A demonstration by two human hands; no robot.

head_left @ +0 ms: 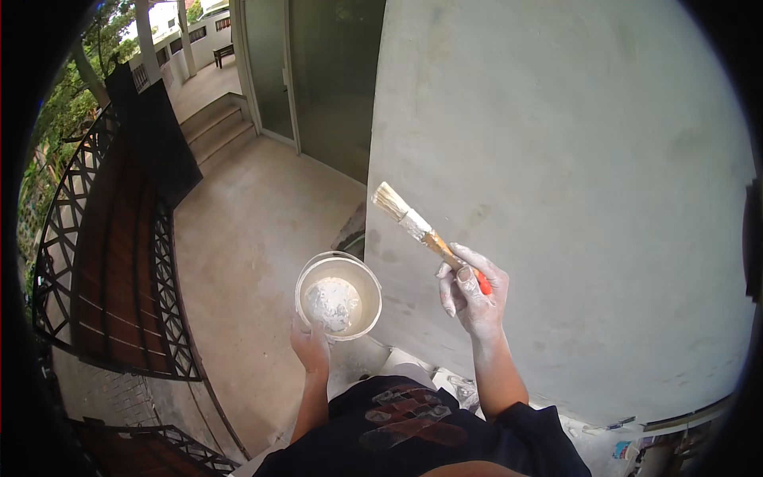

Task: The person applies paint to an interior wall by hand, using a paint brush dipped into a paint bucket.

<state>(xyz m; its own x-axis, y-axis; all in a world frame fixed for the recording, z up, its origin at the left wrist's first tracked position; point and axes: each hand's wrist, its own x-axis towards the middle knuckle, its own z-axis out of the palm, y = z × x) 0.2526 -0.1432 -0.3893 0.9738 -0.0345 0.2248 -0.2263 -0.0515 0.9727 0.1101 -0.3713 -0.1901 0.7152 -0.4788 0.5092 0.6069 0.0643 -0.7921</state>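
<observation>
A flat paintbrush with pale bristles, a paint-smeared ferrule and a wooden handle with a red end is gripped in my right hand. Its bristles point up and left, near the edge of the grey wall. White powder or paint coats the fingers of that hand. My left hand grips the near rim of a whitish bucket, thumb over the edge. White material with a lumpy surface lies inside the bucket. The left fingers under the bucket are hidden.
A dark metal gate with a lattice frame runs along the left. Steps and a frosted glass door are ahead, beyond the concrete floor. White-splattered items lie by the wall's foot near me.
</observation>
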